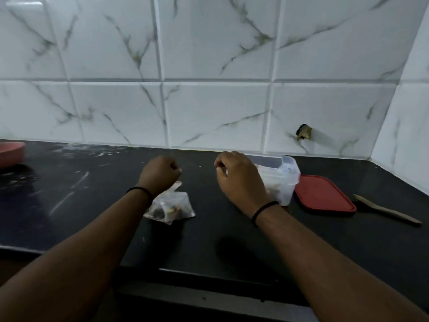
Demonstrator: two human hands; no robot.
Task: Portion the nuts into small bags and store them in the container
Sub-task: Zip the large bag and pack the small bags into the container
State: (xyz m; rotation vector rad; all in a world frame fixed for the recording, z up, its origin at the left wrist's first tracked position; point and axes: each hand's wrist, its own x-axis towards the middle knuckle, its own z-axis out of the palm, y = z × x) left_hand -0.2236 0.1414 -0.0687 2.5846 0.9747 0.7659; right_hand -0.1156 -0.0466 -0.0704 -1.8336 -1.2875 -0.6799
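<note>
My left hand hovers over the black counter with its fingers curled into a fist, and nothing shows in it. Just below its wrist lie small clear bags of nuts, bunched together on the counter. My right hand is raised in front of the clear plastic container, fingers curled with the fingertips near the thumb, and I see nothing held. The hand hides the container's left part. Bagged nuts show dimly through the container wall.
A red lid lies flat right of the container, and a wooden spoon lies further right. A pink bowl sits at the far left by the tiled wall. The counter's front edge runs below my forearms.
</note>
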